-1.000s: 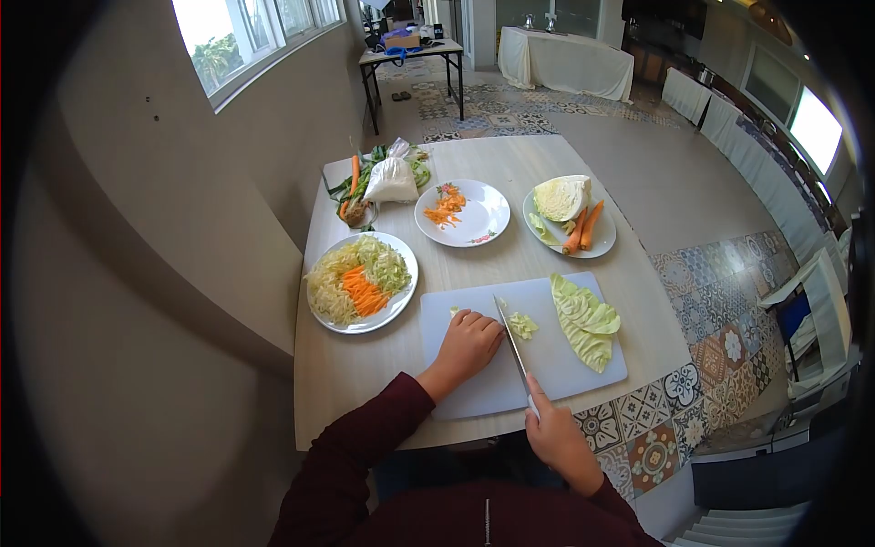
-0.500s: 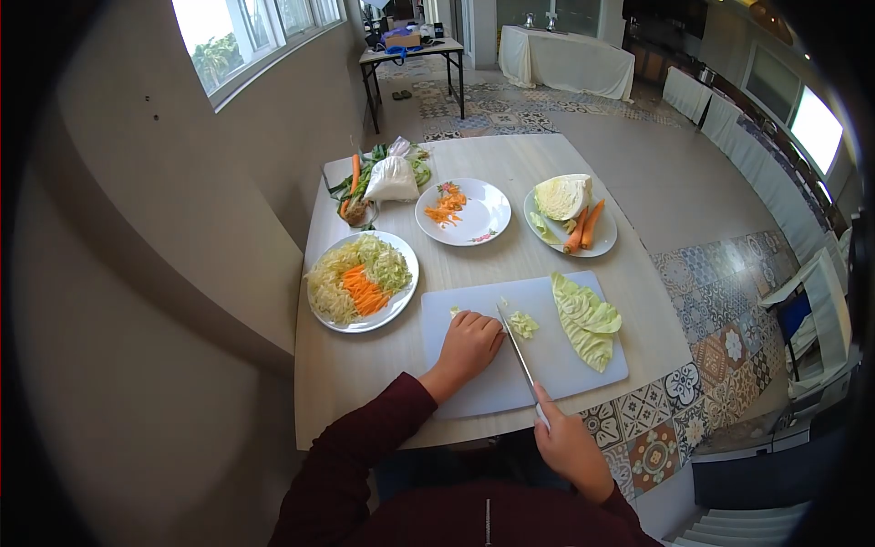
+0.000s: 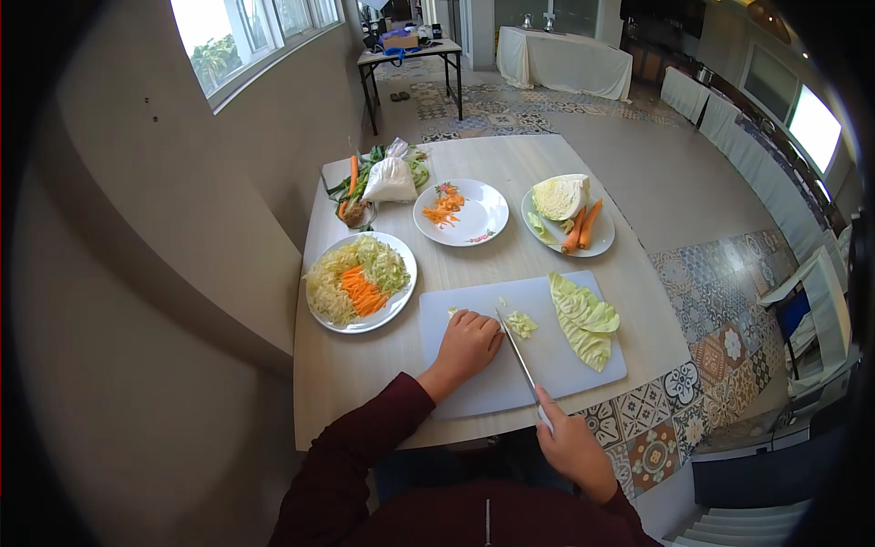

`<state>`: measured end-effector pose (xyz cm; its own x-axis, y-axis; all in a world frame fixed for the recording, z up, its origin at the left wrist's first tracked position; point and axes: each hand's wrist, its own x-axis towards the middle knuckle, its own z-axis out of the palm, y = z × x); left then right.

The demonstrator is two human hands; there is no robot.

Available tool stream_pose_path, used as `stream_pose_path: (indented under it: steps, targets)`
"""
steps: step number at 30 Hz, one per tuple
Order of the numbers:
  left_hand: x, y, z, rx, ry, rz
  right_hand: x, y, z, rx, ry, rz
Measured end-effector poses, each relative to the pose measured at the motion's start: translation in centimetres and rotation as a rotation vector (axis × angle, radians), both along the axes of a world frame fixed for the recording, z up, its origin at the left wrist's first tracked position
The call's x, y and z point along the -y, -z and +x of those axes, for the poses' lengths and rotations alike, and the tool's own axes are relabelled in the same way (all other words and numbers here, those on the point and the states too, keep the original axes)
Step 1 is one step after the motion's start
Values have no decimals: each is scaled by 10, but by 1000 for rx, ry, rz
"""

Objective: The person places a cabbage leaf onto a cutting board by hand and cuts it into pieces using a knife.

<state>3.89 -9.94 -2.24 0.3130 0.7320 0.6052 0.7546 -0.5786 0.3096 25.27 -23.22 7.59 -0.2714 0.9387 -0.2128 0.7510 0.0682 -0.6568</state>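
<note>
My right hand (image 3: 572, 447) is closed round the handle of a knife (image 3: 519, 356), whose blade points up and left over the white cutting board (image 3: 510, 390). On the board, left of the blade, rests my left hand (image 3: 468, 345), its fingers curled over something I cannot make out. A bit of pale green shows beyond its fingers. Cut cabbage pieces (image 3: 521, 324) lie just right of the blade's tip. Cabbage leaves (image 3: 583, 319) are on the board's right side.
Left of the board stands a plate (image 3: 407, 296) of shredded cabbage and carrot. Farther back are a plate (image 3: 488, 210) with carrot bits, a plate (image 3: 534, 239) with cabbage and carrots, and a bag of white contents (image 3: 391, 181) beside vegetables.
My right hand and the knife handle have shifted slightly right and down from a second ago. My left hand has stayed almost in place.
</note>
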Motion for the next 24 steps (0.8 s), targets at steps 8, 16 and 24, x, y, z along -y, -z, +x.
stream_pose_path:
  steps: [8, 16, 24]
  targets:
    - [2, -2, -1, -2, 7, -42, -12, 15, -12, -32, 34, 45]
    - [1, 0, -1, 8, 22, -23, -11, 18, -1, -87, 18, 44]
    - [0, 2, -1, 4, 27, -19, -9, 15, 1, -76, 27, 49]
